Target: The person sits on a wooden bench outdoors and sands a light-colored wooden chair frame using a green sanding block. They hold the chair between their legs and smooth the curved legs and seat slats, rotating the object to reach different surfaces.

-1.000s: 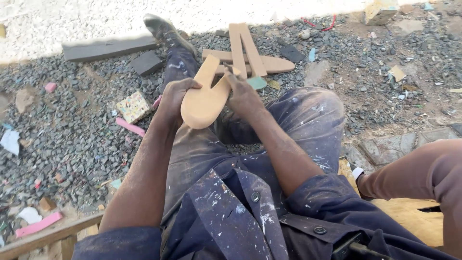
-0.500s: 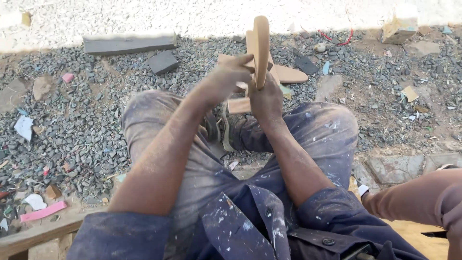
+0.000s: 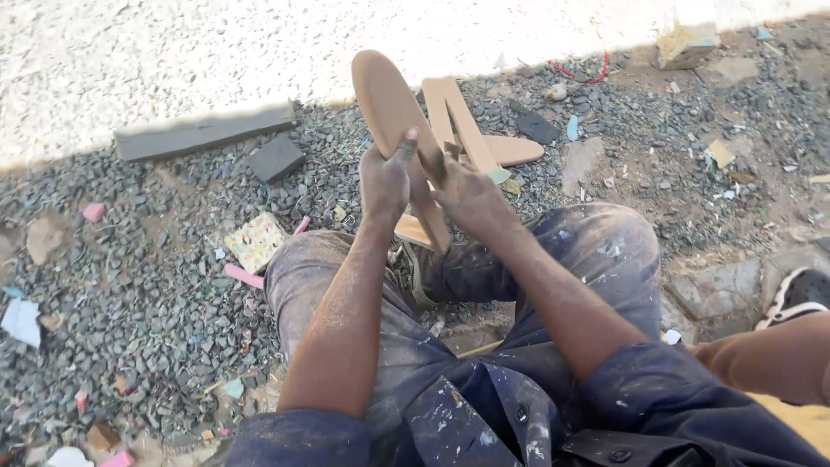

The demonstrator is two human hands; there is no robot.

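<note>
I hold a tan, sole-shaped flat piece [image 3: 386, 104] upright in front of me with both hands, above my knees. My left hand [image 3: 386, 180] grips its left edge, thumb pressed on the face. My right hand [image 3: 471, 199] clasps the lower right edge. A second narrow tan strip [image 3: 430, 216] runs down between my hands. My dusty, paint-spattered trousers [image 3: 596, 251] fill the lower view.
More tan strips and a sole-shaped offcut [image 3: 484, 143] lie on the gravel behind my hands. Dark grey foam blocks [image 3: 203, 131] [image 3: 275, 157] lie to the left, with a patterned scrap [image 3: 256, 242]. Another person's arm [image 3: 769, 363] and shoe [image 3: 800, 294] are at right.
The tan piece went from lying flat in my hands over my lap to edge-on, and now stands raised and tilted left, its broad face towards me. My knees spread apart.
</note>
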